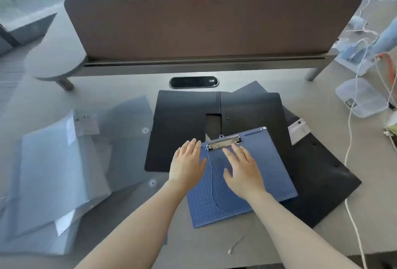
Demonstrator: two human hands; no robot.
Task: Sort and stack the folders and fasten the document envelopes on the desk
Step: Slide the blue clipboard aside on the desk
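Note:
A blue clipboard (268, 165) with a metal clip (224, 142) lies tilted on the desk, over an opened black folder (182, 127). More black folders (318, 182) spread out beneath it to the right. My left hand (187, 165) rests flat with fingers apart on the clipboard's left edge and the black folder. My right hand (242, 167) lies flat on the clipboard just below the clip, holding nothing. Translucent grey-blue document envelopes (126, 139) with snap buttons and clear folders (58, 176) lie in a loose pile at the left.
A brown divider panel (204, 28) closes the desk's far side, with a black cable port (193, 82) before it. A person stands behind the panel. White cables (352, 139) and a clear plastic lid (361, 99) lie at the right edge.

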